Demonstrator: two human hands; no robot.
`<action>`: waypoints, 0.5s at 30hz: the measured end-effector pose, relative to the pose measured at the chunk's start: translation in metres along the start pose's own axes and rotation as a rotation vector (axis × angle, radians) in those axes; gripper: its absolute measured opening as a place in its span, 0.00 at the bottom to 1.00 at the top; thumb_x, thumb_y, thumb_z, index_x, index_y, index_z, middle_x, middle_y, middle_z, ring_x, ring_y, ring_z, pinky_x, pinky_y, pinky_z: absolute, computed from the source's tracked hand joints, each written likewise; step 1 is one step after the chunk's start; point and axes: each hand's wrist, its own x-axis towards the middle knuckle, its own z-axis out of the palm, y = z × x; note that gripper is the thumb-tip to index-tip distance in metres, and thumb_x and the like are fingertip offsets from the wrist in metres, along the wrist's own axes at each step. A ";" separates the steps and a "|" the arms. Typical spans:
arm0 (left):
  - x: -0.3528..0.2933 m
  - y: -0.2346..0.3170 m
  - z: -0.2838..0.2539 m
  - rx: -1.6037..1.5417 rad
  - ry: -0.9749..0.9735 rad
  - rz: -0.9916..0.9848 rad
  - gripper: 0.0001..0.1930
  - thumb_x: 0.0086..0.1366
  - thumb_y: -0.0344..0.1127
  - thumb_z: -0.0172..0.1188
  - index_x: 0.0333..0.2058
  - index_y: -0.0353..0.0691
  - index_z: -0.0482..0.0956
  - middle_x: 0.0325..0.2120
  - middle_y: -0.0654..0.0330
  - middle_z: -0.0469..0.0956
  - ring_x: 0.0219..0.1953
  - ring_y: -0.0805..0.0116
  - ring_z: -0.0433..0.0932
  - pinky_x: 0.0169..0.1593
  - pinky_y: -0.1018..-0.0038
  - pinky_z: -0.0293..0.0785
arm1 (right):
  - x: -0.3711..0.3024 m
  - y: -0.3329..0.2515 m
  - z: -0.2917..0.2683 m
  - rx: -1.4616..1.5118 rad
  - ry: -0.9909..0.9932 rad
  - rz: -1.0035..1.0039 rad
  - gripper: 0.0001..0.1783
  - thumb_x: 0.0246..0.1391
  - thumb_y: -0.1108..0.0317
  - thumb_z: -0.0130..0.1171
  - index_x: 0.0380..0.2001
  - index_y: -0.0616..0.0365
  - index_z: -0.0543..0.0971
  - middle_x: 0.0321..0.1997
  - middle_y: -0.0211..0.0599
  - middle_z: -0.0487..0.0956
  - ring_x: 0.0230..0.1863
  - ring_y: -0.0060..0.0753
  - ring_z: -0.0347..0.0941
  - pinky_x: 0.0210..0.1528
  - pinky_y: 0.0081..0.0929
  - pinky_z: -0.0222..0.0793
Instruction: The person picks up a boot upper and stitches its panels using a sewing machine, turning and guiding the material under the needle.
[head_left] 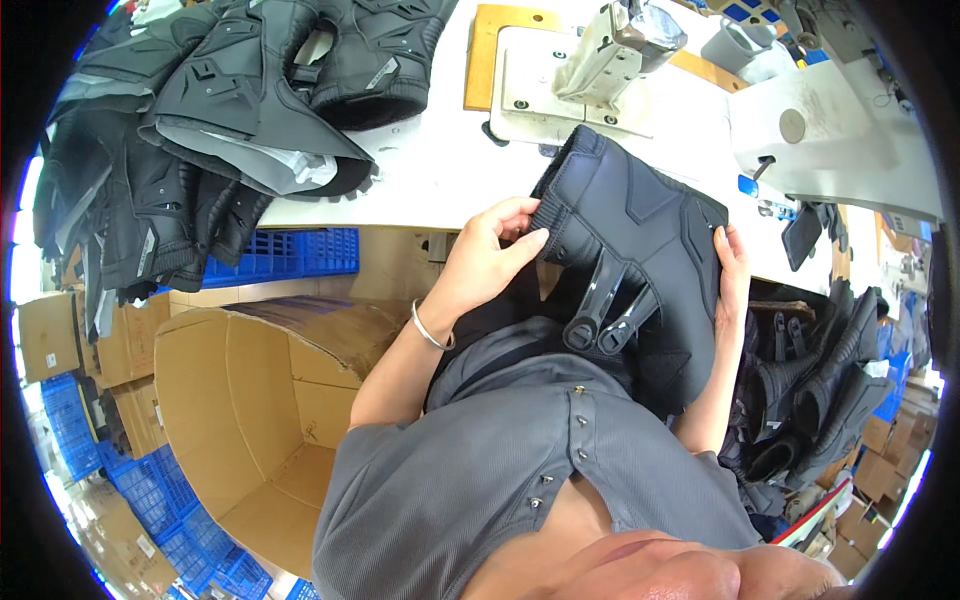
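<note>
Between my hands is a black boot upper (655,200), tilted over my lap at the front edge of the white worktable. It has ribbed padding along one edge and raised panels on its face. Two black straps with round-ended tips (600,305) hang from its lower part. My left hand (490,255) pinches the ribbed edge between thumb and fingers. On the opposite side, my right hand (732,265) grips the outer edge, its fingertips on the upper's face and part of the hand hidden behind it.
Beyond the upper stands a sewing machine (610,75) on the white table (440,165). Similar black uppers (225,90) are heaped at the far left, and more (815,385) hang at my right. An open cardboard box (225,400) and blue crates (165,500) stand at my left.
</note>
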 end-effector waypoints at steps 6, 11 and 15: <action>0.003 -0.014 -0.003 -0.191 0.104 -0.034 0.13 0.64 0.31 0.56 0.45 0.28 0.75 0.33 0.64 0.78 0.35 0.81 0.73 0.40 0.83 0.68 | 0.003 0.008 -0.004 0.024 0.007 0.017 0.18 0.59 0.68 0.54 0.51 0.64 0.72 0.46 0.32 0.76 0.45 0.20 0.70 0.50 0.18 0.64; 0.002 -0.013 -0.006 -0.235 0.076 -0.059 0.11 0.63 0.29 0.56 0.43 0.30 0.76 0.32 0.65 0.78 0.34 0.82 0.73 0.40 0.84 0.69 | -0.002 0.002 0.003 0.016 0.061 0.015 0.19 0.59 0.67 0.54 0.51 0.65 0.71 0.46 0.33 0.76 0.46 0.20 0.70 0.51 0.19 0.64; 0.003 -0.010 -0.005 -0.243 0.045 -0.067 0.10 0.63 0.28 0.57 0.42 0.30 0.76 0.32 0.65 0.78 0.34 0.81 0.73 0.41 0.83 0.69 | -0.003 -0.001 0.006 0.047 0.049 0.014 0.19 0.59 0.68 0.54 0.52 0.65 0.71 0.46 0.33 0.76 0.46 0.21 0.71 0.50 0.18 0.65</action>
